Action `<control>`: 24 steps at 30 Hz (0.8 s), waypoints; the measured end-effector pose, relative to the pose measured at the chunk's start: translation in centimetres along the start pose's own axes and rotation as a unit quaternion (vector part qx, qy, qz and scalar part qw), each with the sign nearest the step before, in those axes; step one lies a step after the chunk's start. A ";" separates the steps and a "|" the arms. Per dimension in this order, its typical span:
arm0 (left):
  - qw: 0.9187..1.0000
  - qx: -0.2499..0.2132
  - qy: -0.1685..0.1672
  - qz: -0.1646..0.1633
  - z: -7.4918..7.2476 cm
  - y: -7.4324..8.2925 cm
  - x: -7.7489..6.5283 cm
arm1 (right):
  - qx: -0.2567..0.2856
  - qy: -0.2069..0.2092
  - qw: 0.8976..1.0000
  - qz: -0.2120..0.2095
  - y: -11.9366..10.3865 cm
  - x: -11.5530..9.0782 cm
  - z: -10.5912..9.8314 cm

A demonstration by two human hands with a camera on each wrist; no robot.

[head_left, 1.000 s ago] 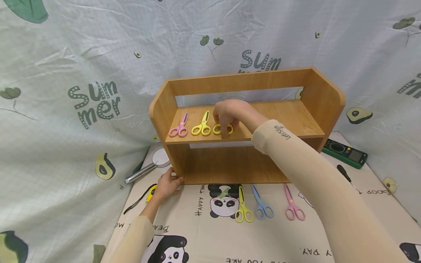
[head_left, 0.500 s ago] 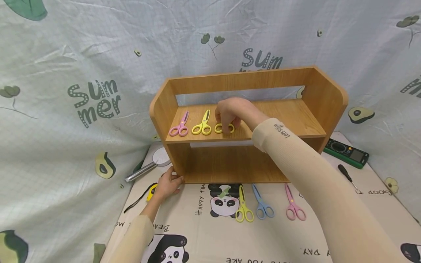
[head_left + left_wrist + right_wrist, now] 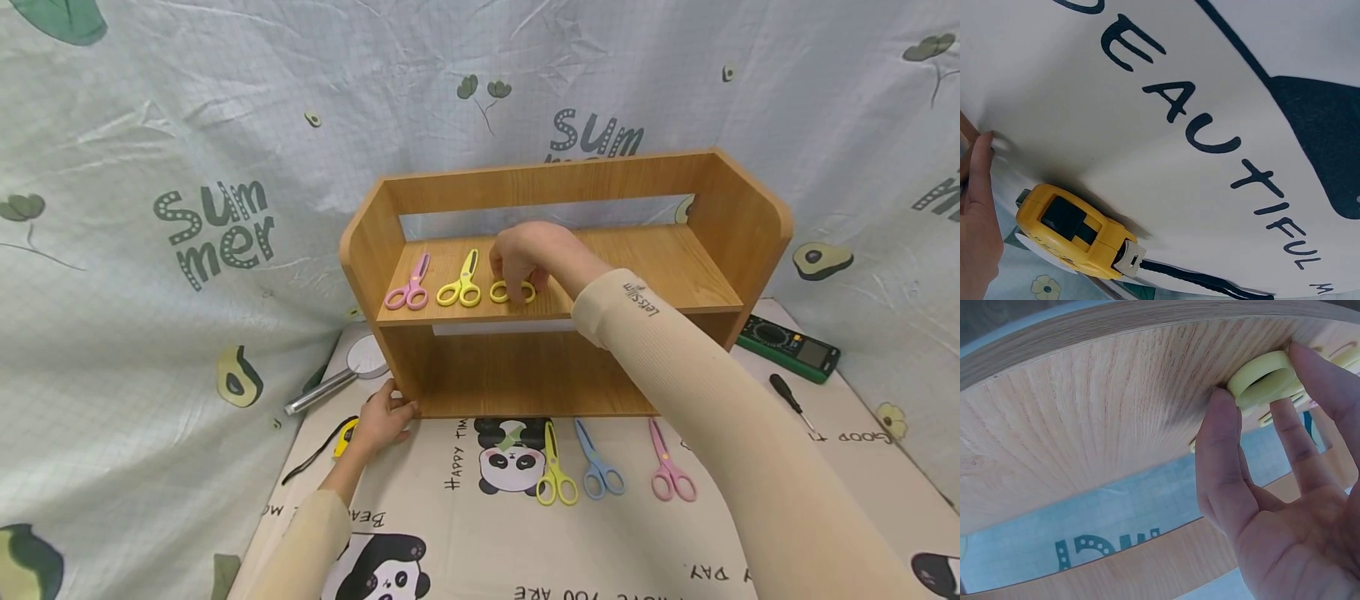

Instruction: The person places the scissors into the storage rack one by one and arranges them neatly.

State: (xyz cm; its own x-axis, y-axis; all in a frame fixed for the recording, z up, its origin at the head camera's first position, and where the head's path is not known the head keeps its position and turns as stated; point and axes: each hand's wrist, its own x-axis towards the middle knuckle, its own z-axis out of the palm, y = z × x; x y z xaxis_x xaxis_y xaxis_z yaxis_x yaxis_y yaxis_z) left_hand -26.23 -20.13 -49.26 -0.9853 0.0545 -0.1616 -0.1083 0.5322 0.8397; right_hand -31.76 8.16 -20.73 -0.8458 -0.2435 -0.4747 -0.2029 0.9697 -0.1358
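On the upper board of a two-tier wooden shelf (image 3: 675,258), my right hand (image 3: 528,254) pinches yellow scissors by the handle. The right wrist view shows thumb and fingers on either side of a yellow handle loop (image 3: 1259,367); my hand covers the blades in the head view. Left of it lie another pair of yellow scissors (image 3: 460,290) and pink scissors (image 3: 408,293). My left hand (image 3: 381,419) holds the shelf's lower left front corner. In the left wrist view, one of its digits (image 3: 981,172) meets the wood; the others are mostly hidden.
In front of the shelf lie yellow (image 3: 553,482), blue (image 3: 597,473) and pink scissors (image 3: 670,477). A magnifying glass (image 3: 330,390) and a yellow tape measure (image 3: 1079,231) lie at left. A green multimeter (image 3: 789,348) and a screwdriver (image 3: 787,396) lie at right.
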 end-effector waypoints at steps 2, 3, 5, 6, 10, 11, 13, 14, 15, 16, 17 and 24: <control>1.000 0.000 0.001 0.000 0.1 -0.1 0.1 | 0.002 0.000 1.000 0.003 0.0 -0.1 0.0; 1.000 0.000 0.002 0.000 0.1 -0.1 0.1 | 0.004 0.001 1.000 0.006 0.0 -0.1 0.0; 1.000 -0.002 0.003 -0.001 0.2 -0.1 0.2 | 0.006 0.003 1.000 0.008 0.1 -0.1 0.1; 1.000 0.000 0.004 -0.001 0.2 -0.2 0.2 | 0.007 0.005 1.000 0.009 0.1 -0.1 0.1; 1.000 0.008 0.005 0.001 0.3 -0.2 0.1 | 0.008 0.000 1.000 0.006 0.3 -0.3 0.2; 1.000 0.011 0.006 0.001 0.4 -0.2 0.0 | 0.004 -0.002 1.000 0.003 0.4 -0.4 0.2; 1.000 0.013 0.005 0.001 0.4 -0.2 0.0 | -0.010 0.000 1.000 -0.002 0.5 -0.8 0.1; 1.000 0.016 0.004 0.002 0.4 -0.2 -0.1 | -0.023 0.005 1.000 -0.007 0.5 -1.1 0.1; 1.000 0.017 0.004 0.001 0.4 -0.2 -0.1 | -0.035 0.013 0.999 -0.013 0.5 -1.5 0.1; 1.000 0.018 0.003 0.000 0.4 -0.1 -0.1 | -0.044 0.024 0.999 -0.019 0.5 -1.8 0.0; 1.000 0.018 0.003 -0.002 0.3 -0.1 -0.2 | -0.047 0.037 0.998 -0.029 0.5 -2.2 0.0; 1.000 0.016 0.001 0.000 -0.1 0.0 0.0 | -0.011 0.163 0.973 -0.164 0.3 -5.0 3.5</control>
State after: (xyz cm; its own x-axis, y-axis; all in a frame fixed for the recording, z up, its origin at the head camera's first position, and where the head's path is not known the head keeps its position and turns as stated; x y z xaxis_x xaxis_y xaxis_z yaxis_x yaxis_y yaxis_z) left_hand -26.22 -20.19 -49.24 -0.9856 0.0532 -0.1607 -0.1041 0.5583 0.8231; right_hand -25.86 9.62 -21.49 -0.8441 -0.5252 -0.1083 -0.4963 0.8416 -0.2131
